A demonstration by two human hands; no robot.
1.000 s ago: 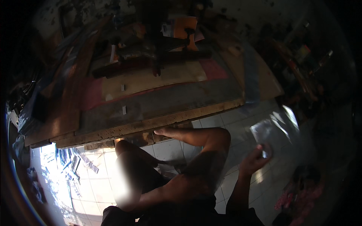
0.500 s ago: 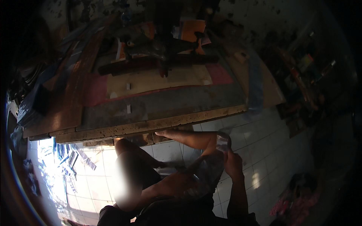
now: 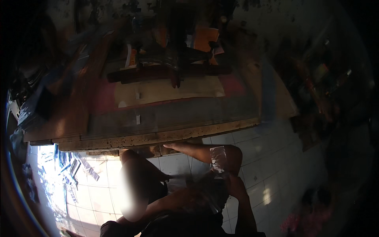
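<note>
Lighting is rough, so lots is murky. Low in the centre-right of the frame, the right hand (image 3: 236,185) grips a clear crinkly plastic bag (image 3: 218,158) lying over the person's raised knee (image 3: 231,155). The left hand (image 3: 182,182) sits in shadow in the lap beside it, honestly can't tell if it's clenched or loose. The worn wooden workbench (image 3: 158,136) fills the upper middle, with a dark metal machine (image 3: 173,63) on it that's mostly silhouette. Scattered shiny scraps (image 3: 67,170) sit lower left, blown out by sun.

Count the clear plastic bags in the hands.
1: a clear plastic bag over the right knee, by the right hand. The left hand is not clearly visible; more may be hidden.
</note>
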